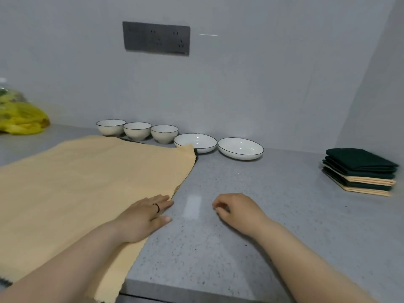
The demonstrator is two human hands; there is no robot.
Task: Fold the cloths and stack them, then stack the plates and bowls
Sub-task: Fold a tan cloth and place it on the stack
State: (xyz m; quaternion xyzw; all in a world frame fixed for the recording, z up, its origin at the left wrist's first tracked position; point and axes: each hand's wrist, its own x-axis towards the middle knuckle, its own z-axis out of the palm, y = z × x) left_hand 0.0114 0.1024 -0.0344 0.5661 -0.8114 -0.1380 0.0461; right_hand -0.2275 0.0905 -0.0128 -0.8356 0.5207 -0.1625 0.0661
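A large pale yellow cloth [87,182] lies spread flat over the left of the counter, with a dark cloth peeking out under its far edge. My left hand [144,215] rests flat on the yellow cloth's right edge, fingers straight. My right hand [236,212] hovers over bare counter to the right, fingers loosely curled and holding nothing. Three small white bowls [137,130] stand in a row along the wall, with two shallow white plates [240,148] beside them. A stack of folded dark green and yellow cloths [358,171] sits at the far right.
A yellow plastic bag [19,117] lies at the back left. A dark socket panel [156,38] is on the wall. The grey speckled counter [251,226] ends at a front edge near the bottom, and a side wall stands at the right.
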